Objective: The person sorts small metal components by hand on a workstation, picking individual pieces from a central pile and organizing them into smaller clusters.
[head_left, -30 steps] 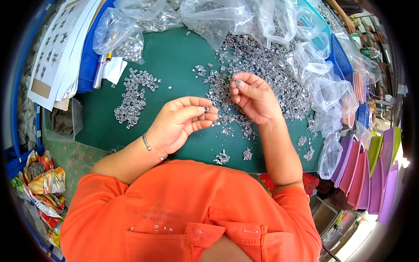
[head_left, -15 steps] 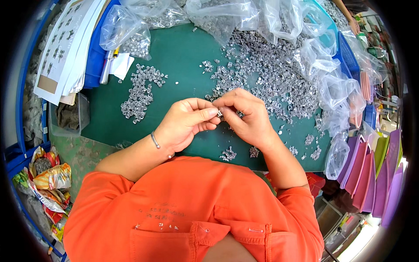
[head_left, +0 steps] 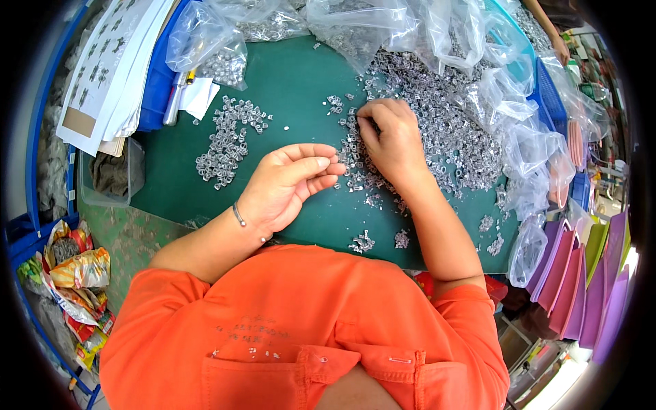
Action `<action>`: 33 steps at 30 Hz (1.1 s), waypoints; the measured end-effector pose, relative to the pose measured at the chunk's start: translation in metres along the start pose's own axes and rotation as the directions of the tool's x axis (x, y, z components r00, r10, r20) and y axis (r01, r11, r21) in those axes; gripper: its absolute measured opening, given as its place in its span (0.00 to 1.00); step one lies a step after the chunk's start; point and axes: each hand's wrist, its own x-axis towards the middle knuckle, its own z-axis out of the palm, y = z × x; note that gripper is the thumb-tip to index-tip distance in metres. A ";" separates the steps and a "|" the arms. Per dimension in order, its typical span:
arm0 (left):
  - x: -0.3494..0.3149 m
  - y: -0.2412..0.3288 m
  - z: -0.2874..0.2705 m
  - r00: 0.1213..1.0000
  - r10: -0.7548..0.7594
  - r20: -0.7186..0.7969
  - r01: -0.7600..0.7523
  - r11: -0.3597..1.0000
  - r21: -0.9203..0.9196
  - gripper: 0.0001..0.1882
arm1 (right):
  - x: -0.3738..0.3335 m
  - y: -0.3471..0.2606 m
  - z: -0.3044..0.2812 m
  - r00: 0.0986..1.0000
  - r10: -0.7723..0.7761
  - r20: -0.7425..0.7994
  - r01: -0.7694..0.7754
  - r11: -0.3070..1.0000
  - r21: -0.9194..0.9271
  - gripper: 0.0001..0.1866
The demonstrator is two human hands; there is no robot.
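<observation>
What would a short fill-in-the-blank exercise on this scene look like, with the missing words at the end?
1. Of the larger pile and the smaller pile at left, the right hand is at the ____ pile.
2. The bracelet is on the person's ____ wrist.
3. The tabletop is ____ in colour.

Missing words: larger; left; green.

Apparently three hands, one bracelet

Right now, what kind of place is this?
Probably a workshop: a big pile of small clear parts lies on a green table, with plastic bags of more along its far edge.
</observation>
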 end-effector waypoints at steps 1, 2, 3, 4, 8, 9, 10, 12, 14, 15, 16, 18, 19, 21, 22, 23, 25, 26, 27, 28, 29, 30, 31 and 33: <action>0.002 -0.001 -0.002 1.000 0.000 -0.002 0.000 1.000 -0.004 0.10 | -0.002 0.000 -0.002 0.999 0.002 -0.034 -0.001 1.000 0.022 0.06; 0.004 -0.002 -0.005 1.000 0.000 -0.004 0.000 1.000 -0.007 0.10 | -0.004 0.000 -0.004 0.998 0.006 -0.068 -0.003 0.999 0.044 0.06; 0.005 -0.002 -0.007 1.000 0.024 -0.002 -0.024 0.999 -0.030 0.10 | -0.007 -0.001 -0.007 0.995 0.012 -0.099 -0.006 0.998 0.063 0.06; 0.006 -0.002 -0.010 0.999 0.047 -0.002 -0.047 0.997 -0.053 0.11 | -0.008 -0.004 -0.013 0.993 0.005 -0.121 0.000 0.999 0.039 0.07; 0.003 0.009 -0.004 0.988 0.120 -0.093 -0.122 0.992 -0.024 0.11 | -0.023 -0.017 -0.027 0.999 0.037 -0.013 -0.034 0.986 0.165 0.08; 0.003 0.012 -0.002 0.986 0.132 -0.107 -0.134 0.991 -0.015 0.12 | -0.027 -0.020 -0.025 1.000 -0.024 -0.004 0.025 0.978 0.208 0.07; 0.005 0.013 -0.005 0.984 0.149 -0.095 -0.150 0.989 0.001 0.12 | -0.031 -0.025 -0.021 0.998 -0.061 0.003 0.059 0.975 0.212 0.08; 0.006 0.015 -0.009 0.984 0.162 -0.074 -0.164 0.986 -0.028 0.11 | -0.032 -0.035 -0.012 0.992 -0.123 0.036 0.113 0.971 0.213 0.08; 0.005 0.015 -0.007 0.982 0.175 -0.066 -0.178 0.983 -0.041 0.10 | -0.031 -0.043 -0.007 0.990 -0.113 0.084 0.100 0.984 0.146 0.08; 0.004 0.014 -0.006 0.982 0.173 -0.071 -0.175 0.984 -0.031 0.10 | -0.031 -0.043 -0.002 0.989 -0.118 0.093 0.105 0.985 0.136 0.08; 0.003 0.014 -0.005 0.983 0.170 -0.075 -0.172 0.985 -0.021 0.10 | -0.030 -0.044 -0.003 0.988 -0.115 0.102 0.105 0.989 0.103 0.08; 0.001 0.013 -0.006 0.983 0.160 -0.086 -0.161 0.987 -0.008 0.10 | -0.028 -0.047 -0.008 0.987 -0.106 0.121 0.103 0.994 0.035 0.07; 0.001 0.012 -0.007 0.984 0.153 -0.092 -0.154 0.988 -0.005 0.10 | -0.028 -0.047 -0.009 0.984 -0.120 0.130 0.121 0.993 0.003 0.07; 0.000 0.011 -0.009 0.986 0.139 -0.092 -0.140 0.990 -0.002 0.10 | -0.029 -0.046 -0.011 0.978 -0.143 0.149 0.154 0.986 -0.065 0.06; 0.000 0.010 -0.009 0.987 0.134 -0.086 -0.135 0.991 -0.003 0.11 | -0.030 -0.044 -0.011 0.988 -0.117 0.100 0.116 0.993 0.010 0.06; 0.000 0.010 -0.009 0.989 0.128 -0.080 -0.129 0.992 -0.004 0.11 | -0.031 -0.040 -0.011 0.995 -0.086 0.054 0.082 0.993 0.086 0.05; -0.001 0.009 -0.007 0.990 0.120 -0.072 -0.120 0.993 0.000 0.11 | -0.033 -0.036 -0.016 0.998 0.061 0.030 -0.066 0.974 0.218 0.05; -0.001 0.008 -0.005 0.991 0.117 -0.069 -0.117 0.993 0.002 0.11 | -0.033 -0.037 -0.024 0.983 0.176 0.056 -0.184 0.946 0.267 0.05; -0.001 0.008 -0.005 0.990 0.120 -0.071 -0.120 0.993 0.014 0.11 | -0.034 -0.036 -0.029 0.953 0.289 0.087 -0.302 0.901 0.311 0.05; 0.000 0.007 -0.004 0.989 0.125 -0.074 -0.123 0.992 0.026 0.11 | -0.034 -0.033 -0.030 0.965 0.253 0.062 -0.260 0.927 0.272 0.05; 0.000 0.006 -0.004 0.988 0.130 -0.078 -0.128 0.991 0.039 0.11 | -0.034 -0.033 -0.028 0.984 0.170 0.054 -0.178 0.947 0.267 0.05; 0.001 0.007 -0.003 0.989 0.127 -0.070 -0.124 0.991 0.049 0.11 | -0.034 -0.034 -0.026 0.995 0.092 0.043 -0.100 0.961 0.260 0.05; 0.002 0.007 -0.002 0.990 0.124 -0.062 -0.120 0.991 0.059 0.12 | -0.035 -0.036 -0.023 0.999 0.012 0.033 -0.020 0.968 0.252 0.05; 0.001 0.009 0.001 0.991 0.121 -0.055 -0.118 0.991 0.064 0.12 | -0.037 -0.043 -0.014 0.994 -0.062 0.090 0.047 0.986 0.161 0.05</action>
